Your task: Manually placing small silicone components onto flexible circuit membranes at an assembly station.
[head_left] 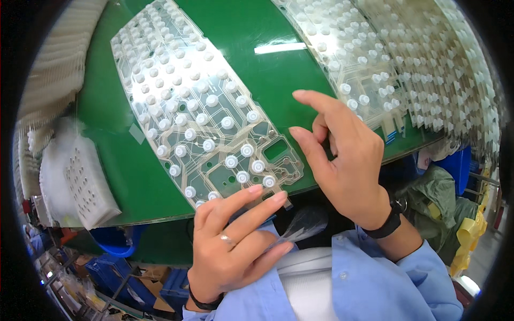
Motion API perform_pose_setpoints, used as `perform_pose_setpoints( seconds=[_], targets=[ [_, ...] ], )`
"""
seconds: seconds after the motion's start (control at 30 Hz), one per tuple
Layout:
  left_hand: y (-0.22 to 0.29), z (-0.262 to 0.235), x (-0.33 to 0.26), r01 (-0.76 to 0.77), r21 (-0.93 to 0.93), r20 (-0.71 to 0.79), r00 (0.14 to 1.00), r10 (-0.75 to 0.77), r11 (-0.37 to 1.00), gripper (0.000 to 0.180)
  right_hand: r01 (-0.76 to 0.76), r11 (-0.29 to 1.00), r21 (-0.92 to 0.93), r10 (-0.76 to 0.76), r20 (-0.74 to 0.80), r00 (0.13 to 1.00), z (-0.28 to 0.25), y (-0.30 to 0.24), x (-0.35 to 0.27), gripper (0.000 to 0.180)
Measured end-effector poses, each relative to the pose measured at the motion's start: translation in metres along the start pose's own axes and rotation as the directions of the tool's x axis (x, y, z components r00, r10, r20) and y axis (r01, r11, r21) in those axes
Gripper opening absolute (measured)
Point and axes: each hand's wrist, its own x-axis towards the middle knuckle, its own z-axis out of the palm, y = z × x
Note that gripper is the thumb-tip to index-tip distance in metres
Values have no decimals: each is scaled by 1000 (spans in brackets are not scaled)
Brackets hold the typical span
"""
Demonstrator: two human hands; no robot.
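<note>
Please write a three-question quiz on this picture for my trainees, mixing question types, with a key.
1. Multiple choice: what colour is the table top? A) blue; B) green; C) yellow.
2. True or false: the person's right thumb and right index fingertip are pressed together.
3. Fill in the blank: the fingertips of the person's ____ hand are at the near end of the clear sheet with round white caps.

Key:
1. B, green.
2. False; on the right hand those two fingertips are apart.
3. Left; the left hand is at that end.
</note>
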Motion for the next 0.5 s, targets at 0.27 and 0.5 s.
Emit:
perform_pose_setpoints(
  seconds=[0.27, 0.5],
  targets=[
    [-7, -28, -22, 7, -104, 176, 984, 12, 995, 26, -731, 520, 442, 335, 681, 651, -32, -7, -77, 28],
    [13, -15, -9, -82, -357, 142, 980, 141, 931, 22, -382, 802, 459, 295, 252, 922, -42, -32, -60, 27]
  ],
)
